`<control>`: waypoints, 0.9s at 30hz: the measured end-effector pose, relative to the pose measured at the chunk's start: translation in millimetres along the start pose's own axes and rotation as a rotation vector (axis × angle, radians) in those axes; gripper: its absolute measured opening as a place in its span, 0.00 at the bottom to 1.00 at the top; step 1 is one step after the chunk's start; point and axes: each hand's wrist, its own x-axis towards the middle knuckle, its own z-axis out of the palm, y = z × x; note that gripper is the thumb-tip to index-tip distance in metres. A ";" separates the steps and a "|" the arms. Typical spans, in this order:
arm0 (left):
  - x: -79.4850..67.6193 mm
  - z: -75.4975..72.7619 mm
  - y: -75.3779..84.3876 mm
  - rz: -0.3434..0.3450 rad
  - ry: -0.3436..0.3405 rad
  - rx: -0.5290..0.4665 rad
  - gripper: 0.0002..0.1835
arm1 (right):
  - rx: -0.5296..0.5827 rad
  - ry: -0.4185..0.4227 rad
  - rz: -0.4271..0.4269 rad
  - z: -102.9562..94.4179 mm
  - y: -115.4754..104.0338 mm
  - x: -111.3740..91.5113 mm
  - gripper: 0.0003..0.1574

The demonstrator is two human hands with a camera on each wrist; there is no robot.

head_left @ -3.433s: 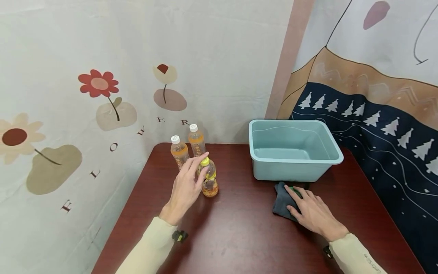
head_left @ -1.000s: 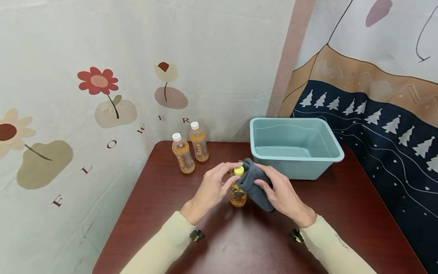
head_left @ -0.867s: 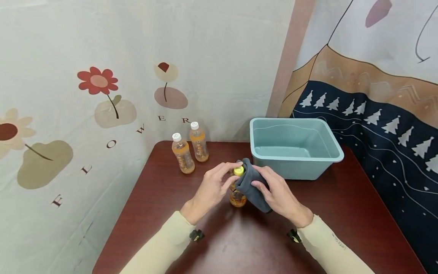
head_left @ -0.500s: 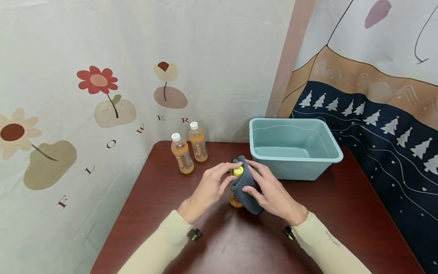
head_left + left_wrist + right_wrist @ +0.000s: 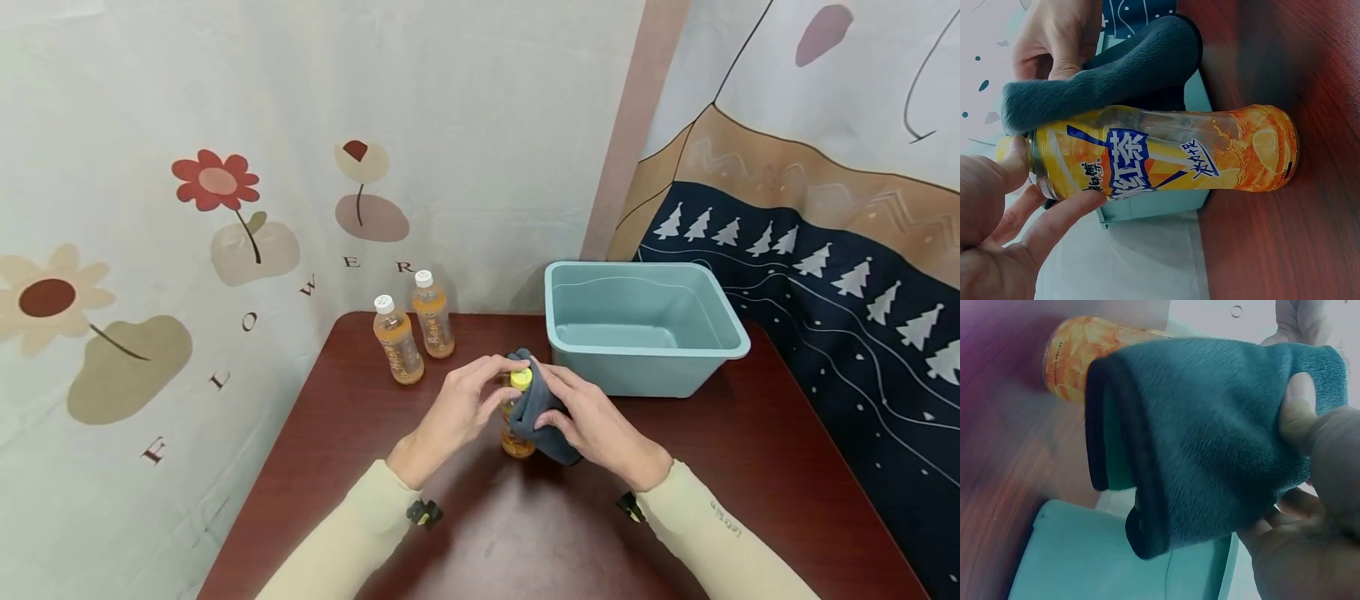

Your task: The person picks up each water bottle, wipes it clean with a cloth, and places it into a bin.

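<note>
A bottle of iced tea (image 5: 516, 443) with a yellow cap and a yellow-orange label stands upright on the table. My left hand (image 5: 450, 417) holds it at the neck, thumb and fingers around the part just below the cap. In my right hand (image 5: 607, 429) is a folded grey-blue cloth (image 5: 553, 439), gripped between thumb and fingers and lying against the bottle's right side. The left wrist view shows the cloth (image 5: 1129, 69) along the upper bottle (image 5: 1210, 150). Dark edging and a green inner side show on the cloth (image 5: 1222, 437) in the right wrist view.
Two white-capped bottles, one nearer (image 5: 399, 348) and one farther back (image 5: 435, 321), stand at the table's back left. A light blue plastic bin (image 5: 637, 371) sits at the back right, behind my right hand. A printed fabric backdrop (image 5: 480, 125) rises behind the dark red table (image 5: 510, 550).
My left hand has brought the yellow-capped bottle rightward. My right hand has lifted the cloth off the table beside the bin, carried it left to the bottle, and shifted it farther across the bottle's side.
</note>
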 end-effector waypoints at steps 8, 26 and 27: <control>1.0 -1.2 1.0 -0.025 -0.015 -0.023 0.22 | -0.008 0.023 0.029 -4.1 2.8 0.2 0.51; -1.1 1.0 0.7 -0.006 0.006 -0.026 0.22 | -0.016 -0.099 0.148 25.9 23.1 -10.3 0.20; -1.7 1.4 0.5 -0.005 0.004 -0.024 0.22 | -0.024 -0.111 0.146 28.7 24.5 -10.8 0.19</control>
